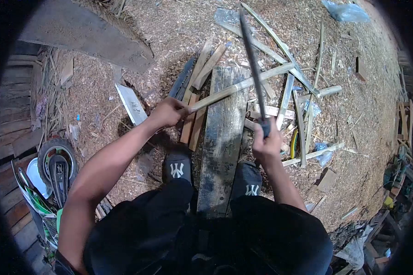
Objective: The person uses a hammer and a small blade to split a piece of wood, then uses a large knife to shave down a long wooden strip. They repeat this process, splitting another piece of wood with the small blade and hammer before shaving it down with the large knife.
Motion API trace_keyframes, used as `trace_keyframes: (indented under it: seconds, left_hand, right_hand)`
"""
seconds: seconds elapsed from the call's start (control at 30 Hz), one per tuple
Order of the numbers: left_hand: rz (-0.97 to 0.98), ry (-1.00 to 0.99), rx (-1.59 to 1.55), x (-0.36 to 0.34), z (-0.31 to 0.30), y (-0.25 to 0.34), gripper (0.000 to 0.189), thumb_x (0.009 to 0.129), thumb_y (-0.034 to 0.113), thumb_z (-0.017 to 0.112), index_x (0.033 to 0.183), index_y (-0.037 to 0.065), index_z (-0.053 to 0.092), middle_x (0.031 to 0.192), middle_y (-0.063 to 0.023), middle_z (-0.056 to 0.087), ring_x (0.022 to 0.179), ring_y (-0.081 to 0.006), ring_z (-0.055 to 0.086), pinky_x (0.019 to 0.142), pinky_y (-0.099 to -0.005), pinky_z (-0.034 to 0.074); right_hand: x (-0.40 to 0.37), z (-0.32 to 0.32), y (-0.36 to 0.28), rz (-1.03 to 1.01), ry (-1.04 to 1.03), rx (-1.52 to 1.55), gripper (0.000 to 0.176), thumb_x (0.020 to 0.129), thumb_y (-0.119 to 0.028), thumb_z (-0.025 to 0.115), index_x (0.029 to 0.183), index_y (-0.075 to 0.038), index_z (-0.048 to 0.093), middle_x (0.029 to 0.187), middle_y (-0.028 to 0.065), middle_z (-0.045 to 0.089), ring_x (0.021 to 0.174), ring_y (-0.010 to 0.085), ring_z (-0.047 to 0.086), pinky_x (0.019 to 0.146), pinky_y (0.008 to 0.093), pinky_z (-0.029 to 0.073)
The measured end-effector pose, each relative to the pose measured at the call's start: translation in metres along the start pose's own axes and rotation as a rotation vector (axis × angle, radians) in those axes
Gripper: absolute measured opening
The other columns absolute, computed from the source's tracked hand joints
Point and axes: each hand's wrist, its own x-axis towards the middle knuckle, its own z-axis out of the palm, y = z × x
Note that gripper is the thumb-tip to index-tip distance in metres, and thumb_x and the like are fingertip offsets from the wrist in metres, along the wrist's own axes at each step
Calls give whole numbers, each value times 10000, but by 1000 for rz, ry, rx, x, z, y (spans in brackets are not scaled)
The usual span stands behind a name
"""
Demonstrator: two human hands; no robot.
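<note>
The ground (170,27) is covered with pale wood chips and shavings, and a wheel (57,160) stands at the left edge beside a wall of boards (18,101). A worn plank (220,151) runs away from the person, between two feet in dark socks (176,168) that bear a white mark.

The left hand (170,112) is closed around the near end of a wooden stick (234,89), which slants across above the plank toward the upper right. Whether the stick touches the plank, I cannot tell. The right hand (267,143) is wrapped around the dark handle (265,124) of a long knife (252,57). Its blade points forward, tip away from the person, and crosses over the stick in this view; whether the two touch is not clear.

Just left of the plank lie several short wood pieces (188,123), some of them reddish. To the right, thin strips (299,128) lie crossed over one another, with crumpled plastic (323,153) among them. A clear plastic bag (346,11) lies farther off at the upper right, and a wide beam (87,32) juts in from the upper left.
</note>
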Motion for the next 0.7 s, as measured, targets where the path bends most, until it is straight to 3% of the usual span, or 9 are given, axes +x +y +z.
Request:
trace_keyframes:
  seconds: [0.07,0.13,0.2,0.27,0.33,0.47,0.5,0.6,0.7]
  left_hand:
    - [7,14,-90,3,2,-3,349,942,339,722,1106,33,757,665,-40,693,540,-102,652,539,-281,498]
    - [14,28,-60,6,0,-1,341,939,330,727,1113,39,757,663,-41,693,538,-98,645,543,-284,497]
    - [9,38,-58,2,1,0,320,946,325,718,1069,33,767,662,-43,693,538,-98,643,545,-289,497]
    - [-14,17,-26,-1,-3,7,344,953,333,708,1082,18,760,684,-27,685,545,-86,630,537,-277,491]
    - [-43,-1,-11,-3,-2,5,367,961,341,699,1095,4,753,707,-12,676,552,-74,617,529,-265,484]
    - [-19,33,65,-7,-2,16,342,967,320,688,1082,6,756,707,-18,690,550,-81,625,523,-277,487]
    - [5,26,17,-6,-2,14,342,970,321,684,1084,6,755,704,-16,688,550,-83,627,524,-277,487]
    - [6,25,-29,-5,-1,8,333,977,314,674,1082,8,756,709,-12,689,552,-88,628,526,-273,486]
    - [12,18,-31,-4,-3,8,329,971,315,684,1076,12,759,721,-17,692,559,-89,633,525,-262,485]
  right_hand:
    - [2,13,35,-126,-75,-220,259,961,-239,660,993,11,602,597,103,573,524,222,568,537,390,451]
    - [8,6,17,0,-96,-245,281,961,-257,668,983,15,601,610,112,593,534,232,576,555,409,466]
    - [13,-8,-19,296,-196,-157,274,964,-255,662,967,12,600,609,102,594,533,203,565,544,380,461]
    - [12,-13,-22,287,-197,-160,255,970,-248,649,964,3,605,598,87,580,534,171,548,530,352,448]
    - [8,-17,-27,59,-51,-36,298,973,-274,657,985,21,616,630,137,647,523,208,632,518,362,492]
    - [3,5,16,188,-209,-148,335,965,-292,664,995,36,605,655,175,654,572,330,661,572,432,518]
    - [6,7,12,66,-166,-218,336,971,-285,654,1002,46,604,687,213,662,615,380,674,599,451,526]
    - [9,-6,-9,298,-237,-227,335,967,-283,658,1001,46,604,709,231,667,637,393,678,600,443,525]
    - [6,-17,-29,139,-147,-124,318,961,-284,665,1009,27,612,710,222,669,630,388,678,590,427,528]
